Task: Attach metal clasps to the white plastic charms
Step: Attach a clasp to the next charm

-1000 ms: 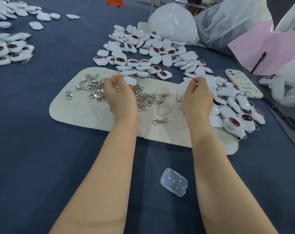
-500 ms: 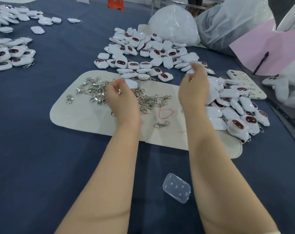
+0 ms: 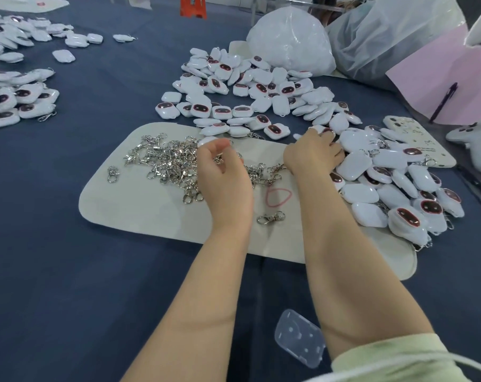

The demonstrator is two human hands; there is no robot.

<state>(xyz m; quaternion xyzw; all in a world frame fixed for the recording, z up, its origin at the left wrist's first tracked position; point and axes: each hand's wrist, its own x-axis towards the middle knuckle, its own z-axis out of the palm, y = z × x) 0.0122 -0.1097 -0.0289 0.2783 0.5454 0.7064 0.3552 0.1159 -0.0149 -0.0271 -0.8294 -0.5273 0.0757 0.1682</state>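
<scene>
Clasp tangle risk
My left hand [image 3: 222,175] pinched a white charm [image 3: 208,140] over the clasps [image 3: 167,158], centre frame; my right hand [image 3: 313,155] reached into the charm pile [image 3: 391,158], grip unclear. Tangled clasps might lift together.

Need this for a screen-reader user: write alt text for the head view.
Two bare hands work on a cream mat over navy cloth: the left hand curls above a heap of metal clasps, the right hand touches a pile of white plastic charms with dark oval faces. More charms lie beyond.
</scene>
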